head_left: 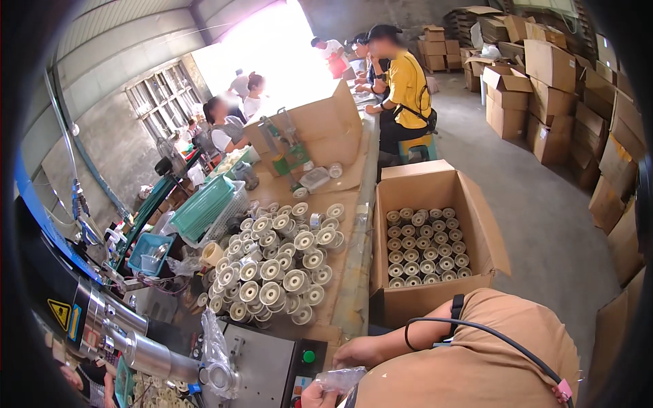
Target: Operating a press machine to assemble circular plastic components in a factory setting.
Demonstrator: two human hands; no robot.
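At the lower edge, my left hand (318,396) grips a crumpled piece of clear plastic (341,378), perhaps a bag. Just above it my right hand (359,351) is closed with its fingers curled down toward the plastic; its fingertips are hidden, so what it holds I cannot make out. Left of both hands stands a grey metal machine (262,357) with a green button (309,355). Its steel cylinder (160,357) ends in a round metal head (221,378), and a clear plastic film (215,340) hangs by that head.
Many cream spools (271,270) are heaped on the workbench (349,265). An open carton (442,282) of similar spools stands beside it. A cardboard sheet (333,126) and a green scale (289,156) are farther along, near seated people. Cartons (551,64) line the right wall.
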